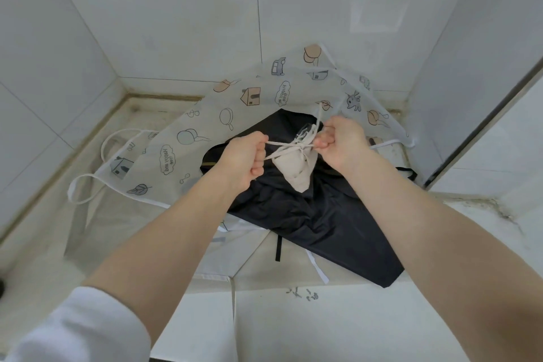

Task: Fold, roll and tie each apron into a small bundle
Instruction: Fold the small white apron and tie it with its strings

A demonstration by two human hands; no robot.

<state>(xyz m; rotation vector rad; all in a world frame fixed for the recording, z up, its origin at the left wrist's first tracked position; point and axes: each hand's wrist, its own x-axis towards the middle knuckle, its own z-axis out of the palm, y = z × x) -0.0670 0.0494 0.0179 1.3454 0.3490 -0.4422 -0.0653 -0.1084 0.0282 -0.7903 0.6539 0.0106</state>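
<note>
A small beige apron bundle [294, 167] hangs in the air between my hands, its strings crossed over its top. My left hand [245, 160] grips one string end and pulls it left. My right hand [340, 141] pinches the other string right beside the bundle. Under them a black apron [317, 214] lies crumpled on the counter. Behind it a white apron printed with houses and balloons [235, 114] lies spread out, its top leaning on the wall.
The counter [323, 320] is white and set in a tiled corner, with walls on the left, back and right. White ties [85, 185] of the printed apron loop out to the left. A black strap [278, 248] and a white tie [318, 269] trail toward the front edge.
</note>
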